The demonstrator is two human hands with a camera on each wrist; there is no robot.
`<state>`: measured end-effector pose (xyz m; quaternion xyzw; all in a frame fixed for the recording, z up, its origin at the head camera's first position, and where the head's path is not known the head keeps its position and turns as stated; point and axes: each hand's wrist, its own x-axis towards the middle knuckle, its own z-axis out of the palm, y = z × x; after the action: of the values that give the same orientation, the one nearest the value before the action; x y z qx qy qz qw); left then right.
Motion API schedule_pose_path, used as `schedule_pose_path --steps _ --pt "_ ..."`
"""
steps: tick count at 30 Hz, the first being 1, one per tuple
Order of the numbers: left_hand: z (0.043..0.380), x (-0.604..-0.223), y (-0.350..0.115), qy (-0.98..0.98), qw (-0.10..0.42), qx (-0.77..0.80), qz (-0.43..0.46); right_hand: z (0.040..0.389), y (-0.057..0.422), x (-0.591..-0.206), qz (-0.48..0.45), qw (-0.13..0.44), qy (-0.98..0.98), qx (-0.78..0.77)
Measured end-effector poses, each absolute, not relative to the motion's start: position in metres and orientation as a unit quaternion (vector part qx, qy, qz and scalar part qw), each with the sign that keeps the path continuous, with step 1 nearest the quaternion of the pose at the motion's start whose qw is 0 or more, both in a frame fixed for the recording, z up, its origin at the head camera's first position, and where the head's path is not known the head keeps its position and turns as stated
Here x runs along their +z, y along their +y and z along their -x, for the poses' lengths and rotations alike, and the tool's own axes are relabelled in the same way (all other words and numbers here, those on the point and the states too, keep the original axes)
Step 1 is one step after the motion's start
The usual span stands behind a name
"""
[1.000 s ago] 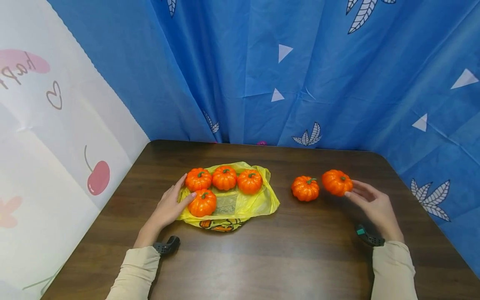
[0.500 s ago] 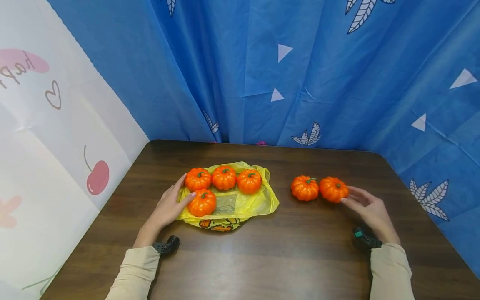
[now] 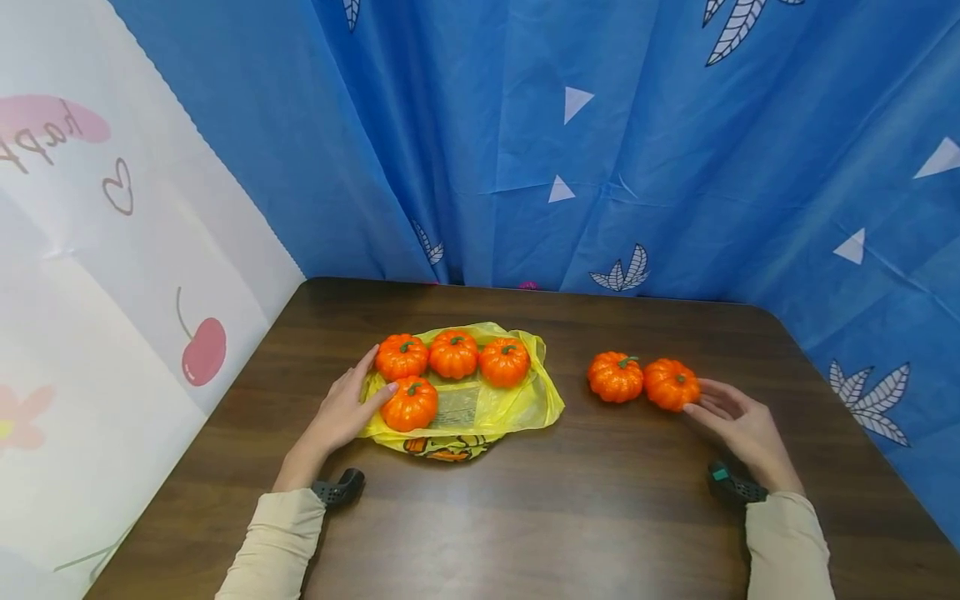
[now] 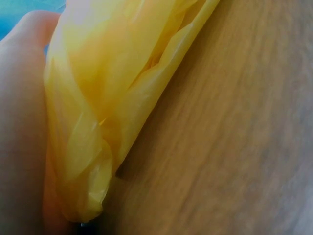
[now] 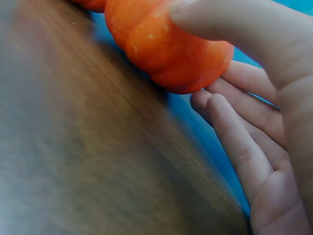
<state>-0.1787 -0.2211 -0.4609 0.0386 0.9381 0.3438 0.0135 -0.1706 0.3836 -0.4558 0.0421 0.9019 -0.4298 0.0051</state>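
My left hand (image 3: pixel 344 408) holds the left side of a yellow plastic bag (image 3: pixel 540 404), its thumb reaching over the edge by the nearest small orange pumpkin (image 3: pixel 409 403). The bag's yellow film (image 4: pixel 107 98) fills much of the left wrist view and hides most of the fingers. Several pumpkins lie in the bag's opening, among them one at the right (image 3: pixel 504 362). On the table's right side, my right hand (image 3: pixel 746 425) pinches another pumpkin (image 3: pixel 672 384) between thumb and fingers, also seen as an orange pumpkin (image 5: pixel 166 49) in the right wrist view. A further pumpkin (image 3: pixel 615 377) sits just left of it.
Everything rests on a dark brown wooden table (image 3: pixel 555 517). A blue curtain (image 3: pixel 510 167) hangs behind it, and a white printed cloth (image 3: pixel 150 275) stands along the left. Both wrists wear black straps with small devices.
My right hand has lowered its pumpkin onto the table, beside the other loose one. The left hand and the bag stay in place; the head view has shifted slightly.
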Motion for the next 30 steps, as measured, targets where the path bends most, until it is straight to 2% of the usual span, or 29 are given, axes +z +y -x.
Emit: schedule_pose_path --steps 25,30 --pt "0.179 -0.462 -0.22 0.939 0.009 0.342 -0.044 0.163 0.37 -0.459 -0.043 -0.069 0.923 -0.376" --pt "0.179 -0.462 -0.22 0.937 0.008 0.346 -0.046 0.161 0.367 -0.462 -0.049 -0.105 0.916 -0.383"
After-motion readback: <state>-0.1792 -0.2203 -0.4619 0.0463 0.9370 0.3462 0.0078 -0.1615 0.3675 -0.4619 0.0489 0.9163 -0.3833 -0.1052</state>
